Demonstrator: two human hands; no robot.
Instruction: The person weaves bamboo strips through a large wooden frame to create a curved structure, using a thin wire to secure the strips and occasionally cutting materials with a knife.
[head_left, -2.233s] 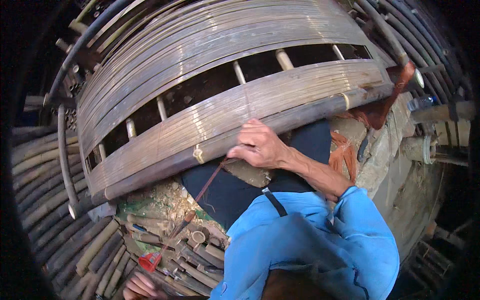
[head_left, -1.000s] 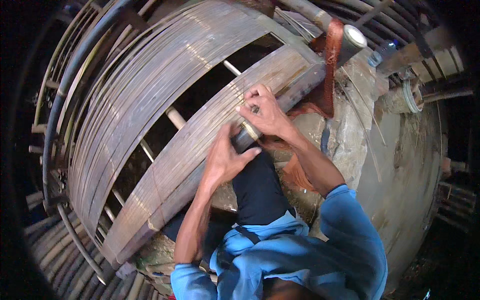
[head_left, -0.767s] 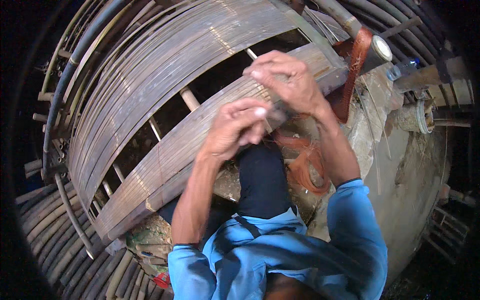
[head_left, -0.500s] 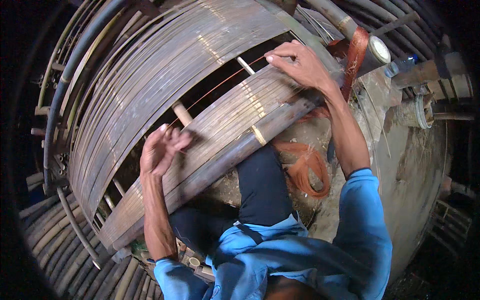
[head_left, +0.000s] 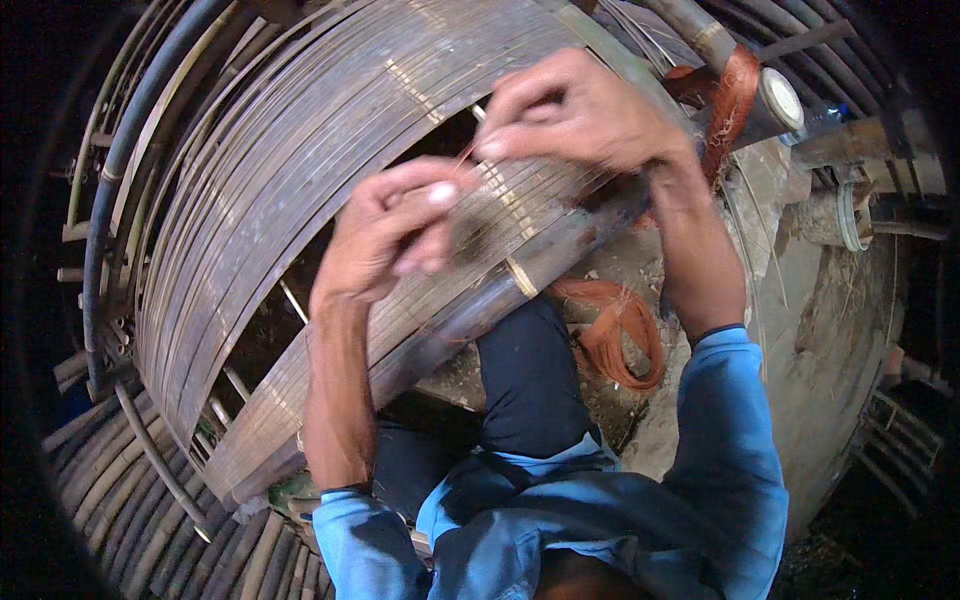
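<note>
My left hand (head_left: 385, 235) and my right hand (head_left: 590, 115) are close together over a curved panel of thin bamboo slats (head_left: 265, 425). Between their fingertips runs a thin orange-red strand (head_left: 467, 153). Thumb and forefinger pinch it on each side; the other fingers of my left hand are loosely curled and a little blurred. What seems to be a loose end of the strand hangs below my left hand. A dark gap with short crosspieces (head_left: 293, 302) parts this panel from a wider slatted panel (head_left: 310, 140). Pale bindings cross the slats.
A thick bamboo pole (head_left: 565, 262) edges the near panel above my knees. An orange fibre hank (head_left: 635, 350) lies on the ground to the right; another (head_left: 733, 105) hangs by a bamboo post. At the right stands a bucket (head_left: 845, 218). Bamboo poles (head_left: 175, 525) lie lower left.
My hands have come together: the left moved up and right, the right moved left and slightly toward me. The strand stretched along the gap is now a short length between my fingertips.
</note>
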